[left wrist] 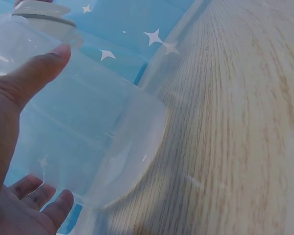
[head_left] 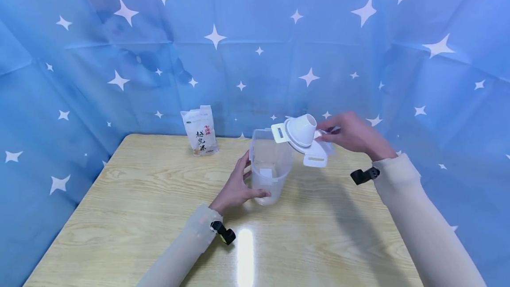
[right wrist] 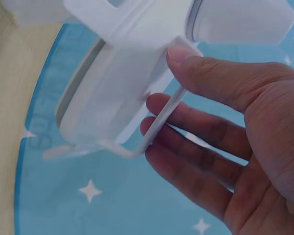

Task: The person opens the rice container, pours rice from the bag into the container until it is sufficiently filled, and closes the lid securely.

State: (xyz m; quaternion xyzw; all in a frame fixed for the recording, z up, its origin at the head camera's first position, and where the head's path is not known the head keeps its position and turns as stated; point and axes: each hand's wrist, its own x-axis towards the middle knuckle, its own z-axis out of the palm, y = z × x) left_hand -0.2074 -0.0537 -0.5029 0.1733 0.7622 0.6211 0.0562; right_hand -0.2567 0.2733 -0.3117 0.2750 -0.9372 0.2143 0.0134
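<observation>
A translucent plastic container (head_left: 260, 147) stands on the table with its top uncovered. My left hand (head_left: 236, 188) holds it from the left side, the thumb across the near wall and the fingers behind. In the left wrist view the container (left wrist: 93, 122) tapers to a rounded base at the tabletop. Above its right rim, my right hand (head_left: 352, 134) pinches a white lid (head_left: 301, 131) with a cone-shaped spout and slotted side flaps. In the right wrist view, the thumb and fingers grip a thin edge of the lid (right wrist: 108, 93), which is tilted.
A white bag of rice (head_left: 201, 132) with printed characters stands at the back of the wooden table (head_left: 131, 198), left of the container. A blue curtain (head_left: 255, 21) with white stars hangs behind the table and along both sides.
</observation>
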